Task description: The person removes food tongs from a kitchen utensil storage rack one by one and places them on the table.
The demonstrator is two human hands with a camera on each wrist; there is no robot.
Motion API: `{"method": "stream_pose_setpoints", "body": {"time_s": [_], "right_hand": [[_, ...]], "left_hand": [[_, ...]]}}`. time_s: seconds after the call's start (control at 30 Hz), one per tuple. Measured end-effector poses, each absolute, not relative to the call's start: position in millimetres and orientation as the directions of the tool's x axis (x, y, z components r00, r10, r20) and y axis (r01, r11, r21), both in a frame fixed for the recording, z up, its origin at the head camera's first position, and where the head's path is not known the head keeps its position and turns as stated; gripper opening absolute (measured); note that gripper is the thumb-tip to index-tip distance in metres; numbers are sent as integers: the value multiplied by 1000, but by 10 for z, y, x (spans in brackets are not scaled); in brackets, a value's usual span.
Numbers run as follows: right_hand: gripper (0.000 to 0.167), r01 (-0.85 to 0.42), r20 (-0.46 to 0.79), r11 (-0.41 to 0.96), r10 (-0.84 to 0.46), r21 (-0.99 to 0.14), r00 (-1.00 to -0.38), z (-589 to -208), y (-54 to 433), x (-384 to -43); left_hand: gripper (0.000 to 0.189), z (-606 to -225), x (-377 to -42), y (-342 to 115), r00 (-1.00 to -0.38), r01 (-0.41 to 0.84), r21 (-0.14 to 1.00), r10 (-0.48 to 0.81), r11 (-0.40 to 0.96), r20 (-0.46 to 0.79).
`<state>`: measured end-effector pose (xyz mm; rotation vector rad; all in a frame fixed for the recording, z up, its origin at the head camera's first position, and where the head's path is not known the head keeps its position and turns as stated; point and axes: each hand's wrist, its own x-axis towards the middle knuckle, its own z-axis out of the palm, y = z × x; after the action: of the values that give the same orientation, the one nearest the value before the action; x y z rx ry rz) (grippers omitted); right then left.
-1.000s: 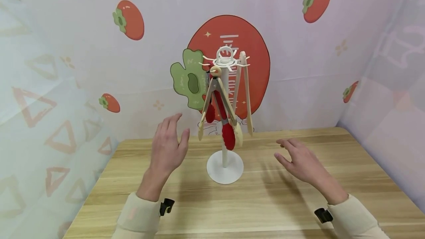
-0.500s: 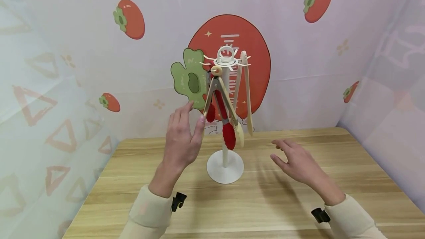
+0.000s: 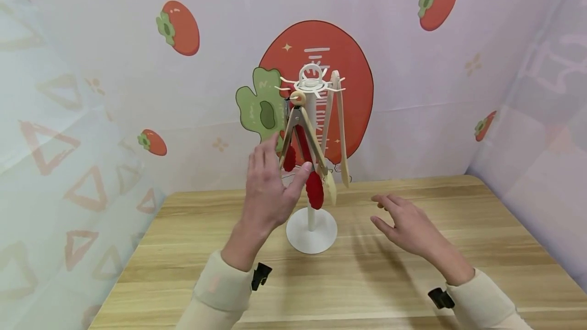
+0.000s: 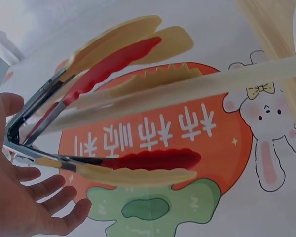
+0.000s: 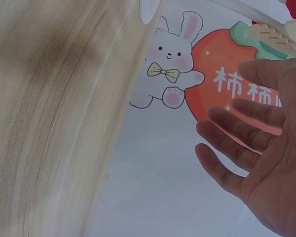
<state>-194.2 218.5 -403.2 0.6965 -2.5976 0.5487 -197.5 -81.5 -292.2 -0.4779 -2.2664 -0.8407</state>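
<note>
A white hanging stand (image 3: pixel 312 242) carries several tongs from its hooks. At the front hang metal tongs with cream tips (image 3: pixel 331 187); behind them are tongs with red scalloped tips (image 3: pixel 315 191). Plain beige tongs (image 3: pixel 343 139) hang on the right side. My left hand (image 3: pixel 269 195) is raised at the left of the cream-tipped tongs, fingers spread and thumb apart, overlapping their left arm in the head view. In the left wrist view the left hand (image 4: pixel 29 207) lies around their hinge end, not gripping. My right hand (image 3: pixel 410 225) hovers right of the stand, fingers relaxed, holding nothing.
The stand's round base rests on a wooden table (image 3: pixel 367 289). A white cloth backdrop (image 3: pixel 220 90) printed with persimmons rises behind the table, with side cloths left and right. Black clips (image 3: pixel 261 275) sit at both cuffs.
My left hand has moved right and up, from beside the stand to the hanging cream-tipped tongs. The right hand has drifted slightly left. The tongs hang nearly as before.
</note>
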Motion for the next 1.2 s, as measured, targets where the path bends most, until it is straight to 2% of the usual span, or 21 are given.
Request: {"method": "stream_pose_setpoints", "body": {"time_s": [0.3, 0.6, 0.9, 1.2], "right_hand": [[37, -526, 450, 807, -378, -268, -809, -4045, 2181, -1936], [38, -529, 457, 805, -378, -267, -805, -4062, 2185, -1939], [40, -541, 469, 801, -385, -259, -795, -4064, 2179, -1924], [40, -542, 462, 798, -390, -261, -797, -4064, 2164, -1917]], "left_hand": [[82, -2918, -1979, -642, -713, 496, 428, 73, 756, 698], [92, -2903, -1977, -461, -731, 398, 451, -20, 799, 682], [97, -2917, -2025, -354, -692, 369, 465, -95, 805, 715], [91, -2921, -2046, -329, -675, 381, 481, -118, 790, 729]]}}
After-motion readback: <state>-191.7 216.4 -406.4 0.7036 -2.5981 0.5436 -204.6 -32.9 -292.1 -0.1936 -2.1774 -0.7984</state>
